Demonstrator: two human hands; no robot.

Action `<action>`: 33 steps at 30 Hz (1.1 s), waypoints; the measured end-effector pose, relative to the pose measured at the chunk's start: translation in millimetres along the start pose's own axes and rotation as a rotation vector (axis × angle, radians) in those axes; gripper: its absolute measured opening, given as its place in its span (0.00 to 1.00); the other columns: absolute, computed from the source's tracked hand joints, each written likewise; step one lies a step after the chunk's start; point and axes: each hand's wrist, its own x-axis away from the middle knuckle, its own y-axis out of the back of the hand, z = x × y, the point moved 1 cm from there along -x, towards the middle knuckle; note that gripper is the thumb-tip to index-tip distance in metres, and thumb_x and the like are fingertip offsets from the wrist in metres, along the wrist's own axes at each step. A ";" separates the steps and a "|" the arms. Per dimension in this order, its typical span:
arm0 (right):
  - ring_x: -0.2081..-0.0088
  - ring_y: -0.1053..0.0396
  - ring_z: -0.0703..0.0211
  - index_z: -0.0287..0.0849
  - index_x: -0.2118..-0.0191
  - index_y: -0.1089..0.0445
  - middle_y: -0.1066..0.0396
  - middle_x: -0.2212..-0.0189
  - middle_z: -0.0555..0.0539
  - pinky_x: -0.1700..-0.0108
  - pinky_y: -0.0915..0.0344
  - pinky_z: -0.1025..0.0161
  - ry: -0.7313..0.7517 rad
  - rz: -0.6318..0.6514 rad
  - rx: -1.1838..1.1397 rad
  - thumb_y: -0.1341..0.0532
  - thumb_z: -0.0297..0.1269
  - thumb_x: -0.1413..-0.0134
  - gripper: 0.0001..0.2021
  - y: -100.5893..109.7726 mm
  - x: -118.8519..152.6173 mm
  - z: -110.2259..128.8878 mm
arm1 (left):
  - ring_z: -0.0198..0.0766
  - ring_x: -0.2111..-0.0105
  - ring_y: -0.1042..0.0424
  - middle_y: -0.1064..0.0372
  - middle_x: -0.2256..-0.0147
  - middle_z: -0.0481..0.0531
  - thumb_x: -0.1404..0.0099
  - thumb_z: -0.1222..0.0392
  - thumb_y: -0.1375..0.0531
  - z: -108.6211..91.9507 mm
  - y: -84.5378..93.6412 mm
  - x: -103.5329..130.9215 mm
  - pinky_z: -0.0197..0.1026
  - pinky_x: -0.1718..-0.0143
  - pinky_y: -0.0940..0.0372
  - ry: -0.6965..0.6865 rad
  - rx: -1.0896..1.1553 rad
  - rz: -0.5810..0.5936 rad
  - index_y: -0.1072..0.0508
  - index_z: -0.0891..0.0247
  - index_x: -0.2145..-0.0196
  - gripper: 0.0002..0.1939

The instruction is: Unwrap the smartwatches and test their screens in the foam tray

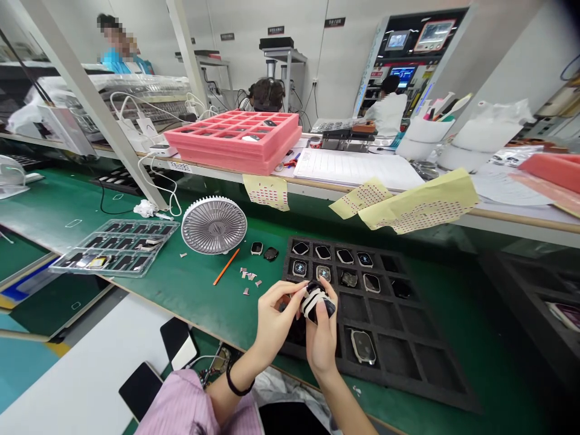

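Note:
My right hand [322,344] is closed round a smartwatch case [314,304] with a pale frame and a dark face, the thumb across it. The fingertips of my left hand [277,311] pinch at the case's near-left side, by a dark part on top; the exact grip is partly hidden. Both hands are over the left side of a black foam tray [399,338]. In its pockets sit several watches, among them a lit watch [299,268] and a larger watch case [363,347] nearer me. A watch frame [257,248] and a dark watch part [270,254] lie beyond the tray's left corner.
Left on the green bench are a grey fan [214,225], an orange stick [226,266], small pinkish pieces [248,275] and a clear tray [136,225] of dark parts. A shelf holds pink foam trays [235,148]. Two people [121,57] are in the background.

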 end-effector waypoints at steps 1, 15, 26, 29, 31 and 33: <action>0.51 0.33 0.53 0.50 0.43 0.43 0.35 0.49 0.44 0.51 0.36 0.53 0.004 -0.001 0.006 0.43 0.48 0.42 0.23 0.4 0.1 -0.6 | 0.31 0.75 0.32 0.27 0.66 0.54 0.38 0.60 0.38 0.9 -0.5 0.8 0.32 0.77 0.35 -0.002 0.005 -0.008 0.21 0.65 0.64 0.08; 0.47 0.37 0.51 0.50 0.41 0.47 0.43 0.44 0.42 0.46 0.40 0.48 0.152 -0.037 0.183 0.46 0.47 0.40 0.23 6.7 -1.0 -9.2 | 0.40 0.58 0.31 0.29 0.62 0.55 0.34 0.60 0.43 14.2 -4.7 15.4 0.40 0.58 0.35 -0.141 -0.100 0.029 0.24 0.64 0.66 0.09; 0.54 0.33 0.54 0.50 0.43 0.44 0.37 0.48 0.43 0.52 0.36 0.53 0.120 0.008 0.210 0.43 0.47 0.41 0.22 8.5 -9.4 -5.7 | 0.43 0.49 0.35 0.34 0.52 0.57 0.30 0.58 0.49 22.9 23.7 15.8 0.47 0.48 0.38 -0.147 -0.323 0.217 0.28 0.59 0.51 0.15; 0.64 0.31 0.60 0.51 0.43 0.44 0.34 0.55 0.46 0.62 0.34 0.59 0.081 0.057 0.143 0.43 0.46 0.41 0.21 7.6 -11.5 -3.2 | 0.45 0.51 0.35 0.34 0.54 0.58 0.32 0.57 0.47 40.5 63.5 2.9 0.45 0.57 0.34 -0.111 -0.621 0.037 0.29 0.61 0.53 0.13; 0.67 0.33 0.62 0.52 0.44 0.43 0.33 0.57 0.48 0.66 0.36 0.62 0.065 0.070 0.099 0.43 0.46 0.40 0.21 6.2 -11.1 -1.6 | 0.47 0.54 0.34 0.33 0.57 0.57 0.34 0.55 0.45 55.8 89.7 -3.4 0.47 0.56 0.35 -0.062 -0.844 -0.087 0.28 0.62 0.58 0.11; 0.69 0.34 0.63 0.52 0.44 0.43 0.33 0.59 0.48 0.68 0.37 0.63 0.054 0.071 0.072 0.43 0.46 0.40 0.20 4.8 -10.2 -0.9 | 0.49 0.57 0.33 0.33 0.60 0.57 0.36 0.53 0.44 69.8 107.6 -5.8 0.50 0.56 0.35 -0.030 -1.026 -0.152 0.29 0.63 0.62 0.11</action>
